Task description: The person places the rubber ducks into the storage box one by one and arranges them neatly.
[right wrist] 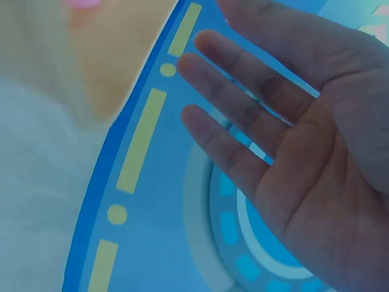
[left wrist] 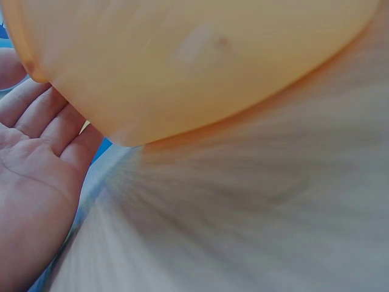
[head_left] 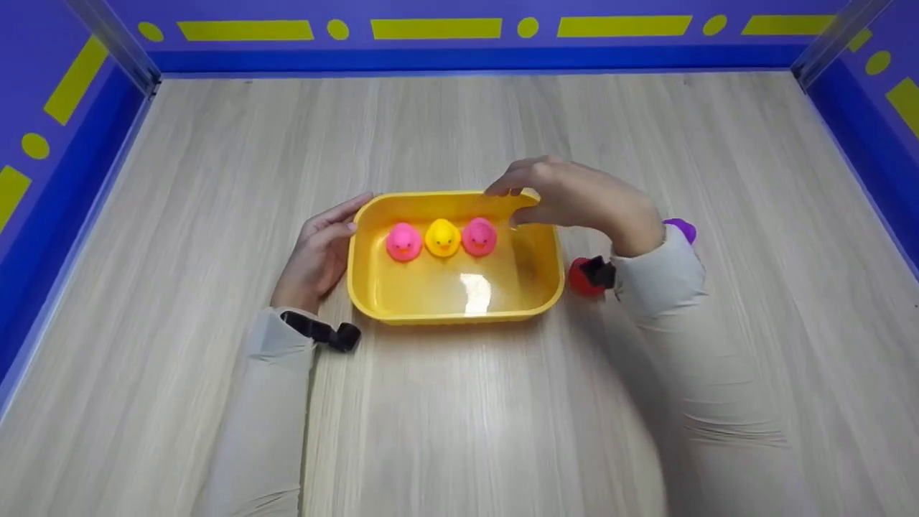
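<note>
A yellow plastic tub [head_left: 431, 305] sits mid-table, with two pink rubber ducks, one at the left [head_left: 404, 243] and one at the right [head_left: 479, 237], and a yellow rubber duck [head_left: 443, 238] between them in a row. My left hand [head_left: 323, 248] holds the tub's left end, thumb at the rim and fingers along the outer wall. Over the tub's back right corner hovers my right hand [head_left: 574, 197], fingers apart and bent slightly downward, close to the right pink duck. In the right wrist view, nothing lies in that hand's palm [right wrist: 328, 176].
A red object [head_left: 585, 278] stands beside the tub's right end, partly covered by the black wrist camera [head_left: 599, 273]. Behind the right cuff shows part of a purple object [head_left: 682, 230]. Blue panels with yellow markings [head_left: 438, 29] border the wooden table [head_left: 459, 416].
</note>
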Motion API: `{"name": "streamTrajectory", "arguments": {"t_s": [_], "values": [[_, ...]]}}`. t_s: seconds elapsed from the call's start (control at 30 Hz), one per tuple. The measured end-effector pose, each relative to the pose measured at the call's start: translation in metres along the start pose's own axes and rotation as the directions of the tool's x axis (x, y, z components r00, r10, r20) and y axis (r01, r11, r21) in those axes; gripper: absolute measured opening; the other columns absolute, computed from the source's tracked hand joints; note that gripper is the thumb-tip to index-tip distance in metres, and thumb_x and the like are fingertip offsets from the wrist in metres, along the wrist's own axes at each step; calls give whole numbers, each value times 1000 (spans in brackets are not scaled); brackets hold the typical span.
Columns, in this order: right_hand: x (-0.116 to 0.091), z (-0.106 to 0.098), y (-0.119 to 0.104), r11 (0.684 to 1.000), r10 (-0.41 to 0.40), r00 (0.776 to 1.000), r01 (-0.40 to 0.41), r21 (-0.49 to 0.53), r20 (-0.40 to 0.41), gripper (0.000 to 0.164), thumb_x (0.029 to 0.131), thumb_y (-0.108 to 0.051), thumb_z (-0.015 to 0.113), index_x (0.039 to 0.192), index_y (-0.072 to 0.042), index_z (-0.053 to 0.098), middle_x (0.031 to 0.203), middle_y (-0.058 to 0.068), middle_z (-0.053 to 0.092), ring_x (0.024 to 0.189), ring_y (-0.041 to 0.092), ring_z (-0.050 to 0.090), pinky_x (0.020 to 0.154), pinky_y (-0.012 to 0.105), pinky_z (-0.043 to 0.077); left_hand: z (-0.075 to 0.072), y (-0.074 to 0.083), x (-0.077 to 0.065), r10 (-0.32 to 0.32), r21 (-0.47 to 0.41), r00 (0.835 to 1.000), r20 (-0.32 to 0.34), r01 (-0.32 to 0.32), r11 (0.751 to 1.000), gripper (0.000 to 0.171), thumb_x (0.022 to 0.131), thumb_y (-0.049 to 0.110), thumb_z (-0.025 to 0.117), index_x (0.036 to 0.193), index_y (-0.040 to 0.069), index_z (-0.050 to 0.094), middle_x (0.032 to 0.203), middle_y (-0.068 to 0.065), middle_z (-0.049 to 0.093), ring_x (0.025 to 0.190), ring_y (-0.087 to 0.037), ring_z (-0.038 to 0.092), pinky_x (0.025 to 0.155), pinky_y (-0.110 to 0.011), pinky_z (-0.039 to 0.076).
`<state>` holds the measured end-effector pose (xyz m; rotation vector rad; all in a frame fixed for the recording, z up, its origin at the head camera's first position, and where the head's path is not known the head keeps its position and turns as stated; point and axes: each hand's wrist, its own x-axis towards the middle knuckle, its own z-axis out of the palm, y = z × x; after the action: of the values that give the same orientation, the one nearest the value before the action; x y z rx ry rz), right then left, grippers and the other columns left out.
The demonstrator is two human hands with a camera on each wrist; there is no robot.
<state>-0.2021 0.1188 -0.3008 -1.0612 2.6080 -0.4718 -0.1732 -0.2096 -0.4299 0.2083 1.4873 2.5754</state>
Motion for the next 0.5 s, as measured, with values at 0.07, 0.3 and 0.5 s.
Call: {"name": "streamTrajectory", "arguments": {"t_s": [0.07, 0.3, 0.5], "values": [[-6, 0, 5, 1000, -9, 1000, 9, -3, -29, 43, 83, -13, 73, 125, -10, 64, 123, 9, 64, 114, 27, 60, 95, 42, 53, 0, 1, 0, -2, 3, 1000, 0, 2, 1000, 43, 89, -7, 44, 130, -3, 57, 124, -4, 64, 117, -17, 58, 102, -28, 48], [-24, 3, 19, 1000, 9, 993, -11, -11, -114, 45, 83, -15, 74, 126, -8, 62, 123, 10, 63, 115, 26, 60, 95, 42, 53, 1, 1, 0, -9, 8, 1000, -11, 9, 1000, 44, 89, -8, 42, 131, -4, 55, 124, -4, 65, 119, -17, 58, 103, -28, 47], [-40, 3, 29, 996, 90, 985, -88, 24, -147, 42, 85, -15, 72, 126, -12, 63, 126, 6, 62, 118, 24, 57, 98, 42, 51, 1, 0, 0, -2, -7, 1000, -15, 2, 1000, 42, 89, -8, 43, 128, -2, 59, 123, -4, 65, 116, -17, 59, 101, -28, 49]]}}
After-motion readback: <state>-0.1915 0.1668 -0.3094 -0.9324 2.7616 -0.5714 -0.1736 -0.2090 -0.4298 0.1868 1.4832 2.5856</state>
